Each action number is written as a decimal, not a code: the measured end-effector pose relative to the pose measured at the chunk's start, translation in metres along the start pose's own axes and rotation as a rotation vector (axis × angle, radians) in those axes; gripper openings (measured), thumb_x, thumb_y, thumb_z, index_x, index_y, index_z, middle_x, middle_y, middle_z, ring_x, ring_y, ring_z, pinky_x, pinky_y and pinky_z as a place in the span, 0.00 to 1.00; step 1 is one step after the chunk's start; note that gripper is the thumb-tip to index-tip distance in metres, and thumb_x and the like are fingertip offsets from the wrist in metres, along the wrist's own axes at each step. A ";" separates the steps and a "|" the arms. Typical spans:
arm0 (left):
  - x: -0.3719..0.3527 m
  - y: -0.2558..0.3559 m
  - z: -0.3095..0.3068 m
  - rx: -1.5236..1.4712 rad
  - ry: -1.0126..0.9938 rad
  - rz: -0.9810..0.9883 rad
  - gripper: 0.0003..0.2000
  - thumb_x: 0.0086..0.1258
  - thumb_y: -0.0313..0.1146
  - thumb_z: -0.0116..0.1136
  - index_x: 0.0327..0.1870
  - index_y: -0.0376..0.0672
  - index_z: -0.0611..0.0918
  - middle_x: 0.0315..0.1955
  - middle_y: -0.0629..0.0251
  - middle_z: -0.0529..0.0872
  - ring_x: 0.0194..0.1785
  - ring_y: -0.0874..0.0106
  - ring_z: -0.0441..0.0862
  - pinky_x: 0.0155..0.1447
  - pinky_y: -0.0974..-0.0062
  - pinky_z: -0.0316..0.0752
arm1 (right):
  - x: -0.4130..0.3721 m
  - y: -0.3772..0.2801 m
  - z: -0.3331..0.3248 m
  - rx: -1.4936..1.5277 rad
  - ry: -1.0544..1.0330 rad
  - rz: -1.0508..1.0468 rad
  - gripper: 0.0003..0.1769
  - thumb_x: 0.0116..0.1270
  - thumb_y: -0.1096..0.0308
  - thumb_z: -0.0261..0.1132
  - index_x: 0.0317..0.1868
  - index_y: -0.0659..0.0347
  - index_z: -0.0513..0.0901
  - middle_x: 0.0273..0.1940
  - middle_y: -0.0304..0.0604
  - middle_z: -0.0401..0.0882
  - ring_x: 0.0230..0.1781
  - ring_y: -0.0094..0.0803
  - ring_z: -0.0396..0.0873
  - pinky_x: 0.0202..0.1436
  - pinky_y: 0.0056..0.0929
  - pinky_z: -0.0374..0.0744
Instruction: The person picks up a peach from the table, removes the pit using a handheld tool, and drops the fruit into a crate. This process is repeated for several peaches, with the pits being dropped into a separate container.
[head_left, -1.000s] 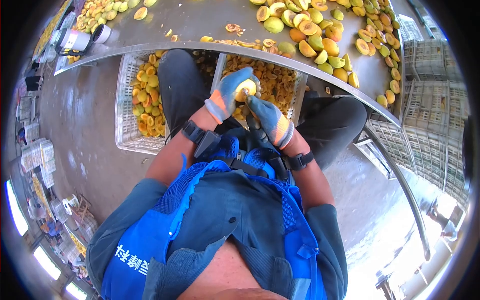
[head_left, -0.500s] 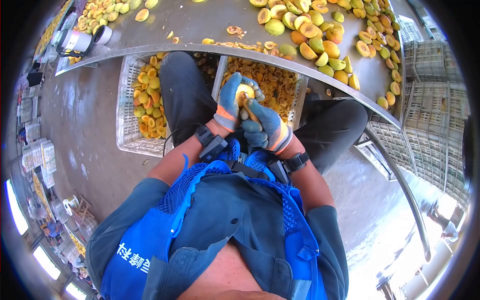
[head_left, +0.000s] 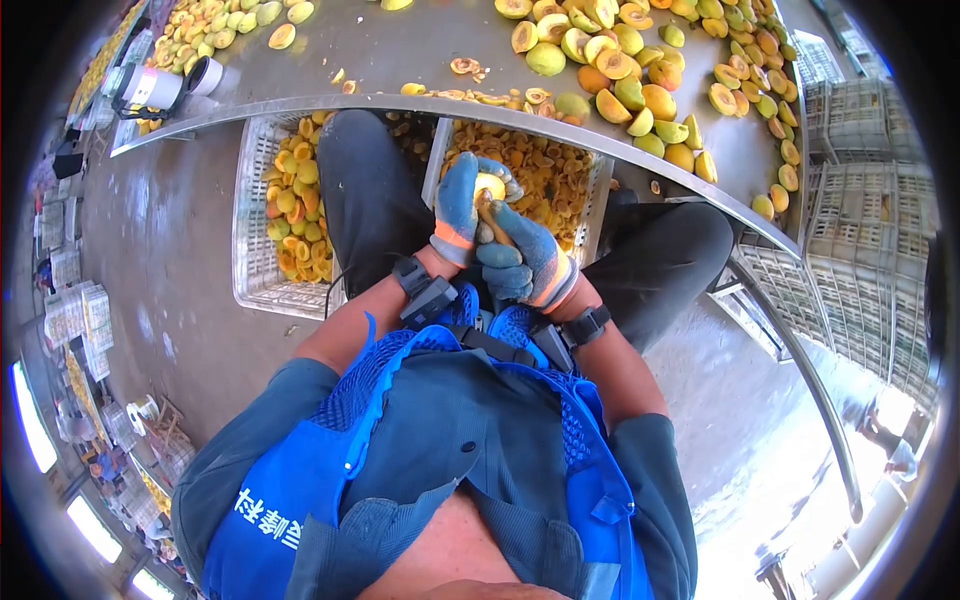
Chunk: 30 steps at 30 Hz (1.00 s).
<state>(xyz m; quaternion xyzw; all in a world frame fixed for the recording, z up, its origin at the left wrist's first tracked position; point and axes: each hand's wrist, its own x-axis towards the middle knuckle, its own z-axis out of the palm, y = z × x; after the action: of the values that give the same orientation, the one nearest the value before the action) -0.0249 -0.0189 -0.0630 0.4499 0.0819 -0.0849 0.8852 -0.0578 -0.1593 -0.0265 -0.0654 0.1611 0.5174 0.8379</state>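
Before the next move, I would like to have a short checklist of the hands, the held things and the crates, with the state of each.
1. Left hand holds the fruit piece: ok.
2. Right hand grips the slim brown tool: ok.
3. Tool tip placed clear of the left hand: cannot tell, too small.
4. Both hands gloved: ok.
5. Left crate beside the left leg, fruit inside: ok.
6. Middle crate below the table edge: ok.

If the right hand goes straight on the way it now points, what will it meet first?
The right hand would probably first meet the fruit held in the left hand; hand and fruit look very close, but depth is unclear.
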 end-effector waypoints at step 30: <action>0.015 0.003 -0.029 0.270 0.134 -0.653 0.25 0.79 0.57 0.55 0.38 0.40 0.84 0.29 0.60 0.86 0.32 0.67 0.85 0.36 0.70 0.82 | -0.006 0.002 0.008 -1.941 0.759 -0.069 0.29 0.82 0.45 0.49 0.55 0.64 0.82 0.45 0.66 0.86 0.51 0.65 0.82 0.54 0.53 0.80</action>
<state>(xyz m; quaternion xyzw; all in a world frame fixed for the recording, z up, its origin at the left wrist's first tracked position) -0.0119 0.0051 -0.0813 0.5175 0.2674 -0.3434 0.7367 -0.0601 -0.1615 -0.0167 -0.8738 -0.0733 0.3459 0.3338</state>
